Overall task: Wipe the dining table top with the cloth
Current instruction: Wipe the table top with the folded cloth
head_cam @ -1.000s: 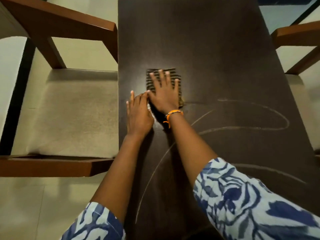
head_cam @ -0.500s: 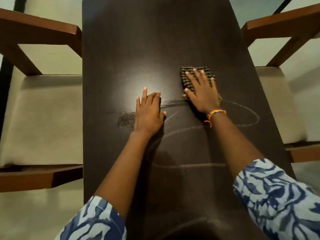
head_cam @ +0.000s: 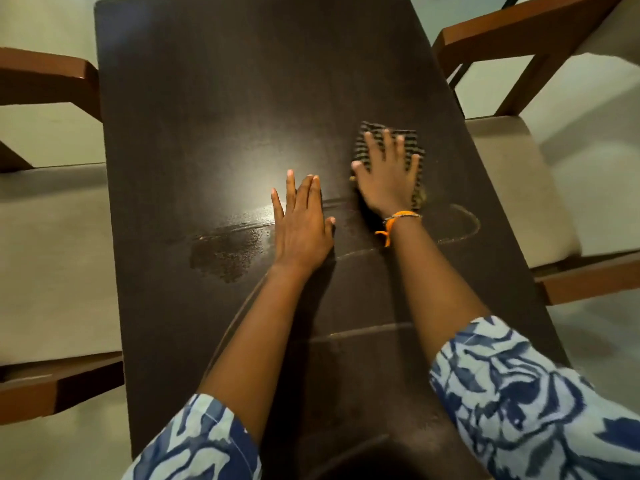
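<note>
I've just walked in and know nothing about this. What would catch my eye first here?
Probably the right hand pressed flat on a striped cloth toward the right of the dark table. Next, the wet patch shining left of the left hand, which lies flat on the bare top. An orange band circles the right wrist.
</note>
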Motion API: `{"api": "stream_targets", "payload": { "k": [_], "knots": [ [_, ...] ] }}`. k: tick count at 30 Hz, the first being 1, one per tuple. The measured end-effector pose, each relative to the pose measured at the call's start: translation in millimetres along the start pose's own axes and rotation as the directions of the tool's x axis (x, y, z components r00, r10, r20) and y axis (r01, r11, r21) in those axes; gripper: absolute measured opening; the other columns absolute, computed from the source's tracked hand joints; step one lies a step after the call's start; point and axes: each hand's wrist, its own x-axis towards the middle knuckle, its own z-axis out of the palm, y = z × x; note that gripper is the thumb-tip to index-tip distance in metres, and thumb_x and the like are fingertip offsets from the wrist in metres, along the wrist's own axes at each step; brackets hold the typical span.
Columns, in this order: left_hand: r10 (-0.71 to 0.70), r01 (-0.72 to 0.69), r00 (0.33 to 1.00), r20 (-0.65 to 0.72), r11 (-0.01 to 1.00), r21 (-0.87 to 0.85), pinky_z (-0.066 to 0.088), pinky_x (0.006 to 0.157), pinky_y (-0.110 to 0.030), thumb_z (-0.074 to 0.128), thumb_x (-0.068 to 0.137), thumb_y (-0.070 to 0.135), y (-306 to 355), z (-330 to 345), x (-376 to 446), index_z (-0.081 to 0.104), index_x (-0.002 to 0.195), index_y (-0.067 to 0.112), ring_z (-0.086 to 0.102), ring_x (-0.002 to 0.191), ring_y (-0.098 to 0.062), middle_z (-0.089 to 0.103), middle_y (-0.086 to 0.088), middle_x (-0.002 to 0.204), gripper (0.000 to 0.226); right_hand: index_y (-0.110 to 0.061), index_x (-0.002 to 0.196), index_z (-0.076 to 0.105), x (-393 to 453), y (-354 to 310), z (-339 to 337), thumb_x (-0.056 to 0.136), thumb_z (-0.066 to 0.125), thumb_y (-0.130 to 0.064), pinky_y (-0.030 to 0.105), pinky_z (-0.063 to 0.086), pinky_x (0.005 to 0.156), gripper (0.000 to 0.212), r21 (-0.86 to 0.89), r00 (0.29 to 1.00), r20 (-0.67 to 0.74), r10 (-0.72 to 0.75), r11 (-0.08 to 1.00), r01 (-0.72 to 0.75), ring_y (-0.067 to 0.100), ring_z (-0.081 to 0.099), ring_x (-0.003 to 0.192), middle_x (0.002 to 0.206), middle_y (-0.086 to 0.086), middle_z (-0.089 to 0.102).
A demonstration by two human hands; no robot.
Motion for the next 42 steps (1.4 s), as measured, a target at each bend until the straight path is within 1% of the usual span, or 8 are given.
{"api": "stream_targets", "payload": {
  "k": [5,10,15,20,25,29,34,42],
  "knots": [
    [-0.188,0.179,0.978,-0.093,0.979,-0.099,-0.006,0.116,-0.047,0.04,0.086,0.003,-15.0,-9.0,-9.0,0.018,0.145,0.003,-0.004,0.146,-0.029,0.019,-0.012,0.155,0.064,-0.031,0.149,0.019,-18.2,-84.2,24.9,0.097,0.034,-0.042,0.051,-0.002,0.115,0.056,-0.008,0.926,0.132,-0.355,0.933,0.359,0.023,0.0,0.148,0.16,0.001,0.008],
    [-0.163,0.162,0.985,-0.051,0.987,-0.02,-0.004,0.116,-0.046,0.037,0.091,0.004,-7.1,-9.6,-10.6,0.015,0.146,0.003,-0.005,0.145,-0.029,0.016,-0.012,0.156,0.06,-0.034,0.148,0.019,-11.6,-51.2,13.5,0.096,0.034,-0.043,0.05,0.002,0.116,0.055,-0.023,0.863,0.158,-0.48,0.872,0.489,0.02,0.004,0.148,0.16,-0.002,0.011],
    [-0.037,0.034,0.997,0.068,0.999,0.038,-0.008,0.115,-0.045,0.045,0.094,0.029,28.5,1.2,5.2,0.017,0.146,0.006,-0.006,0.146,-0.027,0.017,-0.01,0.156,0.063,-0.032,0.149,0.018,10.6,40.1,-15.1,0.096,0.037,-0.04,0.051,0.004,0.116,0.057,-0.049,0.94,0.101,-0.327,0.942,0.333,0.022,0.004,0.148,0.16,-0.002,0.011],
    [-0.054,0.018,0.988,0.144,0.972,0.236,-0.015,0.112,-0.044,0.035,0.086,0.066,52.9,16.3,9.7,0.004,0.148,0.005,-0.014,0.144,-0.027,0.002,-0.011,0.158,0.093,-0.029,0.148,0.022,15.1,132.2,-39.8,0.096,0.038,-0.036,0.055,0.002,0.116,0.055,-0.007,1.0,-0.023,0.002,1.0,-0.002,0.024,0.006,0.147,0.159,0.001,0.014],
    [-0.034,-0.009,0.988,0.152,0.963,0.269,-0.013,0.114,-0.046,0.028,0.085,0.07,68.1,27.5,5.9,-0.004,0.147,0.003,-0.017,0.144,-0.027,-0.006,-0.012,0.158,0.097,-0.028,0.148,0.024,-0.5,114.3,-28.8,0.094,0.042,-0.034,0.057,0.0,0.115,0.057,0.041,0.973,-0.118,0.198,0.98,-0.195,0.028,0.004,0.147,0.159,0.005,0.014],
    [-0.036,-0.003,0.989,0.145,0.965,0.262,-0.012,0.114,-0.046,0.031,0.081,0.074,78.3,35.1,10.3,-0.001,0.147,0.002,-0.014,0.145,-0.026,-0.003,-0.012,0.158,0.103,-0.032,0.148,0.019,7.8,63.5,-15.2,0.094,0.04,-0.036,0.056,-0.002,0.114,0.058,-0.004,0.997,-0.033,-0.076,0.997,0.076,0.027,0.002,0.147,0.16,0.004,0.01],
    [-0.117,0.089,0.984,0.132,0.975,0.201,-0.011,0.115,-0.046,0.024,0.071,0.079,81.9,41.2,9.2,-0.001,0.148,0.003,-0.014,0.145,-0.026,-0.002,-0.011,0.158,0.11,-0.038,0.147,0.022,25.2,22.0,-6.9,0.093,0.041,-0.037,0.052,-0.002,0.115,0.057,-0.013,0.915,0.092,-0.393,0.918,0.396,0.024,0.003,0.147,0.16,0.0,0.011],
    [-0.171,0.14,0.968,0.183,0.975,0.174,-0.012,0.114,-0.041,0.035,0.058,0.089,90.8,36.9,13.5,-0.003,0.147,0.002,-0.018,0.144,-0.026,-0.007,-0.013,0.157,0.13,-0.039,0.145,0.025,70.9,84.8,-31.4,0.093,0.041,-0.039,0.051,0.001,0.116,0.055,-0.018,0.932,0.046,-0.359,0.933,0.36,0.023,0.006,0.147,0.159,-0.002,0.014]
  ]
}}
